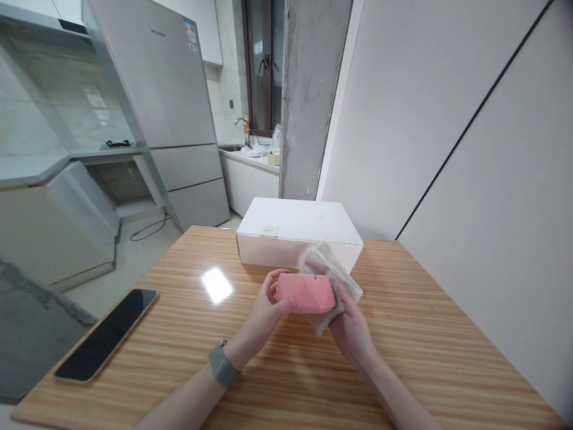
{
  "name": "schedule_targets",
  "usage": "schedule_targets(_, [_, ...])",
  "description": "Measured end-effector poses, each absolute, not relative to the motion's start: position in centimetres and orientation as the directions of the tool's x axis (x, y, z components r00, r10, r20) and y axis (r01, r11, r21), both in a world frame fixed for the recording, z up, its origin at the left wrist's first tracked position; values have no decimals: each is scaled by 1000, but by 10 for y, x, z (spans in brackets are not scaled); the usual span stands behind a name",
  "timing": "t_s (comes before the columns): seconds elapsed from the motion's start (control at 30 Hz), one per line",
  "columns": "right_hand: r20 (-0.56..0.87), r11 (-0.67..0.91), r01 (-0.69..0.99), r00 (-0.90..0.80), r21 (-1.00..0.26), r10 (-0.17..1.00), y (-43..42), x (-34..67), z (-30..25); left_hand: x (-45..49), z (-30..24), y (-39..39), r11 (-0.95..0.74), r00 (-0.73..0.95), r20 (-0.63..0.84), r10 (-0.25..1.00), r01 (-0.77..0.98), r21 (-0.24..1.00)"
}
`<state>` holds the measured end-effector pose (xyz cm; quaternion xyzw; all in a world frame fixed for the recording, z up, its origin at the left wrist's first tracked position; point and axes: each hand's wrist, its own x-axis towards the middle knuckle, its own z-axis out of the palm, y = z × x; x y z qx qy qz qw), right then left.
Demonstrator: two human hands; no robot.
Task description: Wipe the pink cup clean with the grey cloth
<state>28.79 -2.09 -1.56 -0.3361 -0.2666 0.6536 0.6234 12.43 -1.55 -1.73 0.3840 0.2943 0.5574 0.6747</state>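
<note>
A pink box-like object with angled faces and a small notch in its top edge [307,294] is held up over the table. My left hand [268,307] grips its left end, thumb on the near face and fingers curled behind. In my right hand [351,325] is a light grey cloth [330,263], bunched around the right end of the pink object. The cloth fans out above and below that end. Most of my right fingers are hidden behind the cloth. What kind of object the pink thing is, I cannot tell.
Just beyond my hands, a white cardboard box [299,224] lies on the wood-grain table [188,334]. A phone [107,335] rests at the table's left edge. A white wall [470,209] borders the right side. Behind stand a fridge [165,89] and a concrete column [311,101].
</note>
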Motion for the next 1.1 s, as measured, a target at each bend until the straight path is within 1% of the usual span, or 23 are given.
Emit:
schedule_targets(0.2, [-191,-104,-620,75,-778,979,-22,285,-16,122,-20,-11,14,75,18,997,-405,914])
schedule_targets(0.27, [-209,-116,-635,72,-763,975,-22,284,-16,124,-22,-12,10,66,18,998,-399,917])
schedule_targets(0.37, [-211,-130,-659,44,-741,976,-20,285,-18,126,-24,-11,49,112,7,994,-484,874])
schedule_targets(0.47, [-211,-105,-681,74,-724,975,-16,290,-18,125,-22,-9,172,205,-56,977,-607,776])
schedule_targets(0.53, [-233,-111,-698,82,-708,969,-13,293,-17,122,-18,-9,231,262,-76,962,-630,741])
schedule_targets(0.6, [-240,-128,-712,59,-690,969,-10,295,-15,120,-15,-11,213,279,-45,959,-610,763])
schedule_targets(0.7, [-209,-118,-722,38,-682,977,-10,295,-12,120,-12,-14,131,239,12,971,-573,809])
schedule_targets(0.77, [-196,-107,-724,40,-682,980,-12,293,-10,121,-12,-16,109,209,17,978,-575,811])
schedule_targets(0.9, [-188,-113,-717,26,-687,982,-16,287,-5,122,-16,-14,123,215,19,976,-623,773])
schedule_targets(1.1, [-192,-136,-699,1,-702,981,-19,284,-3,124,-18,-13,213,355,37,934,-638,740])
